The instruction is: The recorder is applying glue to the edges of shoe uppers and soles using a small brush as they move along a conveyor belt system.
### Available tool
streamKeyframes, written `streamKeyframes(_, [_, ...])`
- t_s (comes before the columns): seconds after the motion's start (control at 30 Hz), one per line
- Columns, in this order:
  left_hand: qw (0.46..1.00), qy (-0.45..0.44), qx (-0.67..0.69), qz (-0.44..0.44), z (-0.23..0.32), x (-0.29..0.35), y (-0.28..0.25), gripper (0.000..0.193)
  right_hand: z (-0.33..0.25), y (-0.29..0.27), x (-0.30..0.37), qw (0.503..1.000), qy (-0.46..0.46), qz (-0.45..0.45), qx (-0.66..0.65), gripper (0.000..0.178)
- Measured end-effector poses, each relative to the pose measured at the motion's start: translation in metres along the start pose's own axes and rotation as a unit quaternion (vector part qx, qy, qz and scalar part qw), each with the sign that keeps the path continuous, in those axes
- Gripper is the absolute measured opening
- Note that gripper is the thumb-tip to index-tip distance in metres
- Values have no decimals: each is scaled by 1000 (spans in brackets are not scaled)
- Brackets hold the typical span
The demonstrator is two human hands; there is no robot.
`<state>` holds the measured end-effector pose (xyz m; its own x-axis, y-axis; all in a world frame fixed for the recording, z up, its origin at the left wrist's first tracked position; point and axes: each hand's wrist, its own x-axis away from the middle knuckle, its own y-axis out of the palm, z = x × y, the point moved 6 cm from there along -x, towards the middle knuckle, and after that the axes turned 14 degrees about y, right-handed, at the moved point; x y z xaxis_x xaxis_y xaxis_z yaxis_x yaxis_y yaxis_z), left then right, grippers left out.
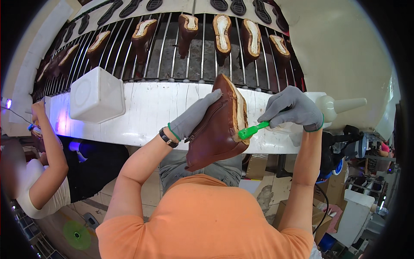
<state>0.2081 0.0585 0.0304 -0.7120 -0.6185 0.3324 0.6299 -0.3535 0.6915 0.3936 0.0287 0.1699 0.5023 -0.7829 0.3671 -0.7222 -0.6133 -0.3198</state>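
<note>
A brown ankle boot [213, 129] is tilted on its side over the front edge of the white bench, its bare underside facing right. My left hand [195, 113], in a grey glove, grips the boot's upper near the zip. In my right hand [293, 108], also gloved in grey, is a green-handled brush [254, 129] pinched between thumb and fingers. The brush's head touches the pale tan rim of the underside near the heel. Its bristles are mostly hidden against the boot.
Behind the white bench [146, 103] runs a roller conveyor [166, 56] with several upturned brown boots [222, 39]. Black soles [261, 11] lie on the ledge beyond. A white plastic container [97, 95] stands left, a nozzled white bottle [334, 108] right. Another person [47, 181] sits at left.
</note>
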Motion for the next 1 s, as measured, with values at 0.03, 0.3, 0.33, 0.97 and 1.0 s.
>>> streamKeyframes(0.03, [1000, 5, 11, -28, -5, -1, 1, 53, 0, 0, -1, 1000, -4, -10, -8, 27])
streamKeyframes(0.3, [974, 23, 143, -174, -32, -9, 34, 45, -1, -4, -19, 999, -30, -34, -21, 27])
streamKeyframes(0.33, [968, 92, -109, -206, -30, -5, 42, 46, -2, -5, -22, 998, -41, -36, -29, 27])
streamKeyframes(0.97, [986, 57, 18, -154, 0, 48, 55, 33, -14, -9, -40, 997, -63, 54, 2, 21])
streamKeyframes(1.0, [987, 51, 28, -148, -2, 46, 51, 34, -10, -10, -39, 996, -46, 75, -24, 21])
